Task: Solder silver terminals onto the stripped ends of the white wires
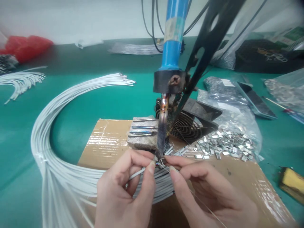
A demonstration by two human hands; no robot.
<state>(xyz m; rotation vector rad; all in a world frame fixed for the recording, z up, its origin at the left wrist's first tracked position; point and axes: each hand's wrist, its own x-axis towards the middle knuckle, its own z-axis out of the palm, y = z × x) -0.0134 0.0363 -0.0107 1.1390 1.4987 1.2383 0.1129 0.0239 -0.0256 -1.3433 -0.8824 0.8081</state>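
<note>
Two hands, left hand (123,193) and right hand (209,193), pinch a white wire (136,174) and a tiny, half-hidden metal piece (162,161).

Legible text: none. Black bag (261,55) at rear right carries a pale printed logo, blurred, not decipherable. Green-and-white package (291,34) beside it possibly bears print, unreadable.

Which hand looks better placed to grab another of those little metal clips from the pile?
Probably the right hand. The metal clips lie heaped on the cardboard just beyond it, on its own side. The left hand pinches a white wire under the soldering iron tip.
</note>
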